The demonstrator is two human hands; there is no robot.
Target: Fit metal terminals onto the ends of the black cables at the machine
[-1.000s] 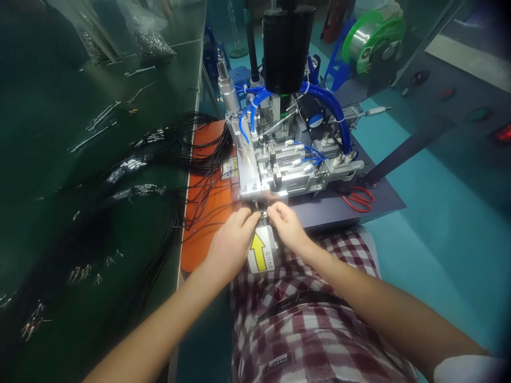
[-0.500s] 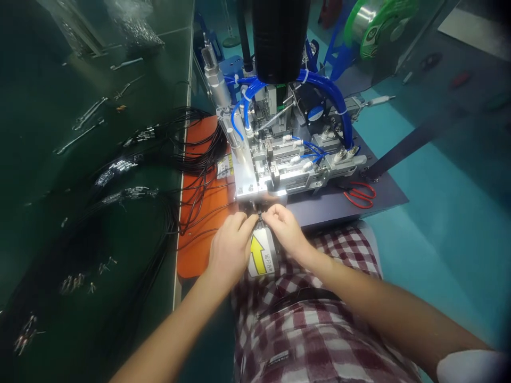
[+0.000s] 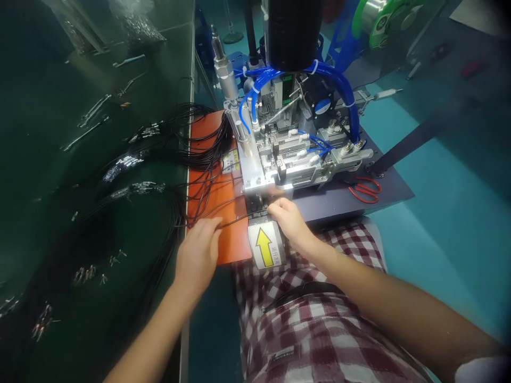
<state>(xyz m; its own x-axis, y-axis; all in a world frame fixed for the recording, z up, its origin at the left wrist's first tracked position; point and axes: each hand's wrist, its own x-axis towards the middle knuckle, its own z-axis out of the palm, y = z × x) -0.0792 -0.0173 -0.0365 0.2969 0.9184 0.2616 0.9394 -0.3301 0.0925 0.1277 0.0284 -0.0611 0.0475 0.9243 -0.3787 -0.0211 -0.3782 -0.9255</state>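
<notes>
My right hand (image 3: 288, 219) is pinched at the front slot of a small metal machine (image 3: 279, 159) with blue air hoses, holding the end of a thin black wire (image 3: 235, 219) there. That wire runs left across an orange mat (image 3: 217, 199) to my left hand (image 3: 197, 252), whose fingers rest curled over it at the mat's left edge. Just in front of the machine sits a white plate with a yellow arrow (image 3: 265, 247), between my two hands.
Bundles of black wires with metal terminals (image 3: 139, 159) lie on the dark green bench to the left. Red-handled scissors (image 3: 365, 190) lie on the machine's dark base plate to the right. A green spool (image 3: 383, 21) stands at the back right.
My left hand has left the machine's front slot and slid left and down along the wire to the mat's edge. My right hand stays at the slot.
</notes>
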